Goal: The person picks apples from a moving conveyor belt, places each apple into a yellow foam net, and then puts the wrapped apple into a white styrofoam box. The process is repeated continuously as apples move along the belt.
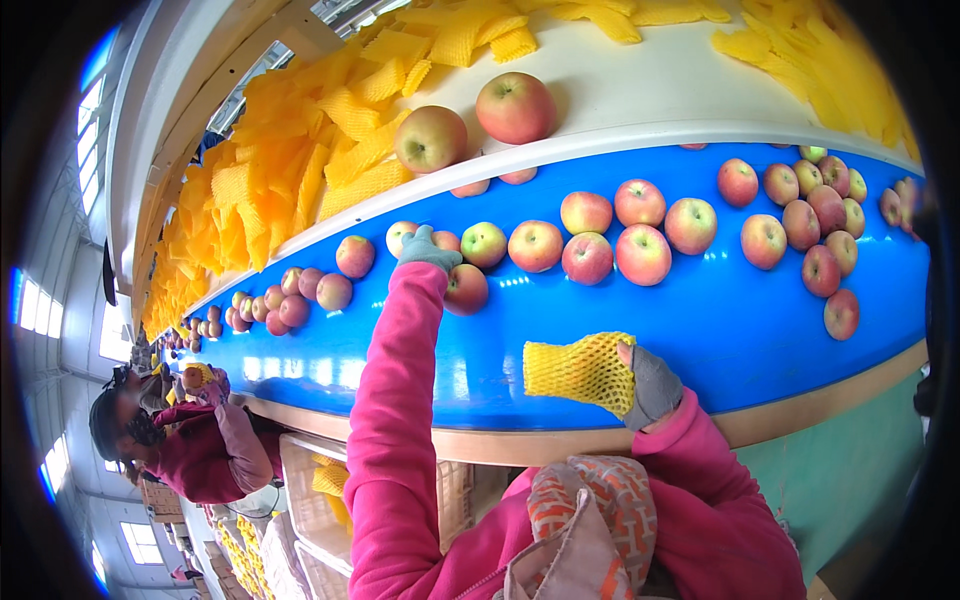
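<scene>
My left hand [426, 250], in a grey-green glove, reaches onto the blue conveyor belt [480, 367] with thumb and fingers spread around a partly hidden apple [448, 241]. Whether it grips that apple is not clear. Beside the fingers lies a pale apple [400, 237], a greenish-red apple [483, 244] sits to the right, and a red apple [466, 289] is by the wrist. Over the belt's near side, my right hand [654, 386], in a grey fingerless glove, holds a yellow foam net sleeve [577, 369]. The sleeve looks hollow, its wider end around my fingers.
More apples run along the belt, including a cluster [821, 210] at right. Two apples [516, 109] stand on the white ledge [637, 82] beyond, near heaped foam sleeves [352, 112]. At left, a co-worker [202, 450] handles a sleeved apple. Plastic crates [307, 487] stand below the wooden edge [480, 444].
</scene>
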Demonstrator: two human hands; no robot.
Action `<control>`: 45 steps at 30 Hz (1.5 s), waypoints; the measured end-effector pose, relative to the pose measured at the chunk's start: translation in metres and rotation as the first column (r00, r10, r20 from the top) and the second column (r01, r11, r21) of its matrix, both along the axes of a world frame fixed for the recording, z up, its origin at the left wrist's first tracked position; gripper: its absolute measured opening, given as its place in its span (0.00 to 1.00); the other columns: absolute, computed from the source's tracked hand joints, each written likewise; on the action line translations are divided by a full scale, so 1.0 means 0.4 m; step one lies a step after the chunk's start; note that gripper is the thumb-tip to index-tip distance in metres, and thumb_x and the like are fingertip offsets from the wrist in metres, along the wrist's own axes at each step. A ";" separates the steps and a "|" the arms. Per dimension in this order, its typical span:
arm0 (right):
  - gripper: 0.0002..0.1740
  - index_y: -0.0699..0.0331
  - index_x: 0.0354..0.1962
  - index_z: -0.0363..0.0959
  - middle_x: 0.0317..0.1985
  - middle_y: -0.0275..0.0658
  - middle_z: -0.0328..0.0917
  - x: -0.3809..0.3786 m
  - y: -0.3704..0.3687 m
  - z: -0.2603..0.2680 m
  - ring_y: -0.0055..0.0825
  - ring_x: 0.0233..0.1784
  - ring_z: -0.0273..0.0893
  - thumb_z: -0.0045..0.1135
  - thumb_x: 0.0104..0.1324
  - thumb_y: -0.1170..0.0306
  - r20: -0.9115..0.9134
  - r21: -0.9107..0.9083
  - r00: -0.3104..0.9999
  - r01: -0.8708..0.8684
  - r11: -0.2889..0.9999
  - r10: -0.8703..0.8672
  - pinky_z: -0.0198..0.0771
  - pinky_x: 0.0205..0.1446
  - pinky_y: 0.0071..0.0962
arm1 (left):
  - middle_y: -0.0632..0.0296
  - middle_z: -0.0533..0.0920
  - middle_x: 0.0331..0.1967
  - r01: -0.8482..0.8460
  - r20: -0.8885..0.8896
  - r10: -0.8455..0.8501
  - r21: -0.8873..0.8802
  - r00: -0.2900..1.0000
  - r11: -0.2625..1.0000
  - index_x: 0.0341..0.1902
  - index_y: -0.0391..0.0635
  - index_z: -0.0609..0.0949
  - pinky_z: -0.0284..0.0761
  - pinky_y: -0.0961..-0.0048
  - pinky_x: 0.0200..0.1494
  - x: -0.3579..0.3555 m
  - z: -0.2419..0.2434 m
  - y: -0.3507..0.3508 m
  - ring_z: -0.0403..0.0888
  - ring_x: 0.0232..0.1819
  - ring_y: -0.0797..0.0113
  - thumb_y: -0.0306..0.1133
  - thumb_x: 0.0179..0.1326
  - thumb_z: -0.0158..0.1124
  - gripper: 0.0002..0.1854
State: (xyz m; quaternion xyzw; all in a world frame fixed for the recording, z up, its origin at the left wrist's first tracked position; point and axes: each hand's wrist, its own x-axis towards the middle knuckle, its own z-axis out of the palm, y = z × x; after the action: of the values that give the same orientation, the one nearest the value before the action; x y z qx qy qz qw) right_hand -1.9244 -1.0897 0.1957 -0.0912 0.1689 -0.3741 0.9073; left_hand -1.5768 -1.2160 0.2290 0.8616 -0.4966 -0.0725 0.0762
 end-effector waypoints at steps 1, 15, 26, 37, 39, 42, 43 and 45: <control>0.19 0.69 0.49 0.68 0.46 0.41 0.75 -0.009 -0.001 -0.001 0.32 0.48 0.75 0.45 0.67 0.63 0.013 -0.013 1.000 -0.015 1.000 0.015 0.70 0.53 0.32 | 0.45 0.73 0.53 0.005 0.029 -0.006 0.005 1.000 1.000 0.61 0.42 0.67 0.66 0.68 0.59 -0.005 -0.005 -0.007 0.70 0.58 0.51 0.44 0.38 0.69 0.42; 0.25 0.68 0.57 0.60 0.55 0.45 0.68 -0.097 -0.023 0.007 0.40 0.57 0.68 0.41 0.68 0.61 -0.009 -0.256 0.993 0.111 0.960 -0.117 0.64 0.61 0.41 | 0.39 0.69 0.54 -0.423 -0.462 -0.446 -0.161 -0.766 0.892 0.62 0.41 0.61 0.78 0.55 0.38 -0.188 0.028 0.342 0.71 0.50 0.40 0.59 0.54 0.48 0.39; 0.37 0.67 0.53 0.65 0.47 0.44 0.72 0.035 0.057 0.155 0.35 0.50 0.72 0.68 0.43 0.67 -0.213 -0.945 0.743 -0.321 -0.059 -0.634 0.66 0.53 0.33 | 0.42 0.68 0.57 -0.376 -0.385 -0.421 -0.189 -0.821 0.907 0.63 0.41 0.62 0.74 0.52 0.47 -0.434 0.024 0.570 0.70 0.54 0.40 0.52 0.51 0.60 0.40; 0.41 0.66 0.51 0.65 0.46 0.49 0.73 0.024 0.097 0.198 0.44 0.48 0.74 0.69 0.40 0.58 -0.449 -0.844 0.672 -0.535 0.033 -0.589 0.70 0.50 0.36 | 0.52 0.68 0.60 -0.540 -0.584 -0.427 0.023 -0.690 0.841 0.64 0.47 0.62 0.64 0.54 0.61 -0.538 0.017 0.628 0.66 0.60 0.51 0.62 0.58 0.45 0.39; 0.42 0.66 0.50 0.66 0.43 0.49 0.75 -0.005 0.082 0.196 0.43 0.47 0.74 0.71 0.38 0.56 -0.444 -0.855 0.652 -0.513 0.073 -0.615 0.70 0.49 0.36 | 0.53 0.67 0.60 -0.519 -0.675 -0.432 -0.085 -0.598 0.851 0.64 0.45 0.62 0.64 0.56 0.62 -0.572 0.023 0.608 0.66 0.61 0.52 0.62 0.58 0.46 0.39; 0.38 0.66 0.48 0.69 0.37 0.44 0.78 -0.094 0.035 0.215 0.37 0.43 0.76 0.70 0.38 0.59 -0.542 -0.834 0.675 -0.504 0.225 -0.500 0.71 0.47 0.33 | 0.52 0.69 0.58 -0.408 -0.707 -0.451 -0.247 -0.545 0.879 0.63 0.44 0.63 0.69 0.62 0.56 -0.626 0.024 0.564 0.70 0.57 0.55 0.60 0.58 0.50 0.38; 0.37 0.66 0.48 0.69 0.37 0.43 0.77 -0.133 0.012 0.234 0.35 0.42 0.76 0.69 0.38 0.61 -0.496 -0.867 0.732 -0.442 0.229 -0.467 0.70 0.47 0.31 | 0.52 0.71 0.56 -0.373 -0.667 -0.470 -0.297 -0.578 0.879 0.61 0.43 0.65 0.72 0.63 0.52 -0.640 0.022 0.553 0.73 0.54 0.56 0.60 0.58 0.51 0.37; 0.34 0.66 0.48 0.69 0.38 0.40 0.77 -0.188 -0.066 0.283 0.31 0.42 0.76 0.67 0.39 0.65 -0.230 -0.973 0.727 -0.156 0.170 -0.647 0.70 0.47 0.30 | 0.54 0.77 0.48 -0.219 -0.719 -0.450 -0.397 -0.530 0.891 0.57 0.44 0.69 0.75 0.68 0.39 -0.646 0.013 0.524 0.78 0.42 0.61 0.58 0.60 0.52 0.33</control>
State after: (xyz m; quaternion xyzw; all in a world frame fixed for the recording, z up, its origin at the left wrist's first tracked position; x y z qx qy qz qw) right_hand -1.9997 -1.1161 0.3088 -0.7164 0.1959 -0.4949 0.4510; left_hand -1.8352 -1.0064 0.2342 0.2410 -0.2807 -0.6913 0.6206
